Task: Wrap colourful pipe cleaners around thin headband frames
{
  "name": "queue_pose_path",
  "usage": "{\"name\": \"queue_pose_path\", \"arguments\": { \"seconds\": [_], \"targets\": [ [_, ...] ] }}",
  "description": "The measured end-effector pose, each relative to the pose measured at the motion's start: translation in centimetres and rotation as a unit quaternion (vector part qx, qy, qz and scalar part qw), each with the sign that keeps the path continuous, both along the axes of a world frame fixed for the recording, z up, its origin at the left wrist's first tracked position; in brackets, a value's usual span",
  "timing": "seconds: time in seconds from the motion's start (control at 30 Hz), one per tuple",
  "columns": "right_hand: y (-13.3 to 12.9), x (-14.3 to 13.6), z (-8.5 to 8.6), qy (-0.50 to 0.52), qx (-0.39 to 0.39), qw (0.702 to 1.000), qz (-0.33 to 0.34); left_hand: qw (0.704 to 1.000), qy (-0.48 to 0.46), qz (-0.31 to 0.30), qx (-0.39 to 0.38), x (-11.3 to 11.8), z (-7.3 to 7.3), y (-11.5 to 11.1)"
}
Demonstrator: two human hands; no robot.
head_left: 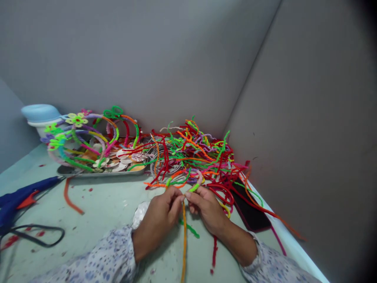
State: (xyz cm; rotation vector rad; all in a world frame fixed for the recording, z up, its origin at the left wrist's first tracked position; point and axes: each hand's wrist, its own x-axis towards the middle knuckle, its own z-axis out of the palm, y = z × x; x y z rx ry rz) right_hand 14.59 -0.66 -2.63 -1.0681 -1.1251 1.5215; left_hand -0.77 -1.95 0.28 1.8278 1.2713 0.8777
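Note:
My left hand (160, 216) and my right hand (207, 208) meet over the table, both with fingers pinched. Between them is a small arc (199, 177) covered in pink, green and orange fuzzy pipe cleaner; my right fingers grip its pink and light green end. A yellow-orange pipe cleaner (184, 239) hangs from the left fingertips towards me. Just which piece each fingertip presses is partly hidden. Beneath the hands lies a short green pipe cleaner (193, 231), and a dark red one (214, 255) pokes out below my right wrist.
A metal tray (103, 174) holds round discs and several colourful flower headbands (76, 120). Behind my hands is a tangled pipe-cleaner heap (203, 149) with coiled wire. A blue glue gun (26, 192) lies left, a dark phone (249, 208) right. A blue-lidded tub (41, 114) stands by the wall.

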Motion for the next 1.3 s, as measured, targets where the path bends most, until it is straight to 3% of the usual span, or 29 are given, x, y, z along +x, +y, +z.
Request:
{"name": "queue_pose_path", "arguments": {
  "seconds": [0.23,0.57,1.1,1.3],
  "targets": [
    [-0.04,-0.04,0.23,0.001,-0.005,1.0,0.007,0.988,0.142,-0.013,0.056,-0.27,-0.02,-0.24],
    [-0.09,-0.21,0.18,0.017,-0.004,1.0,-0.015,0.999,0.018,-0.031,0.031,-0.09,0.18,-0.24],
    [-0.42,-0.36,0.81,0.014,-0.008,1.0,0.001,0.988,0.134,-0.014,0.08,-0.34,-0.21,-0.31],
    [-0.46,-0.51,0.92,0.022,-0.012,1.0,-0.018,0.991,0.109,-0.012,0.07,-0.22,-0.1,-0.35]
  ]
}}
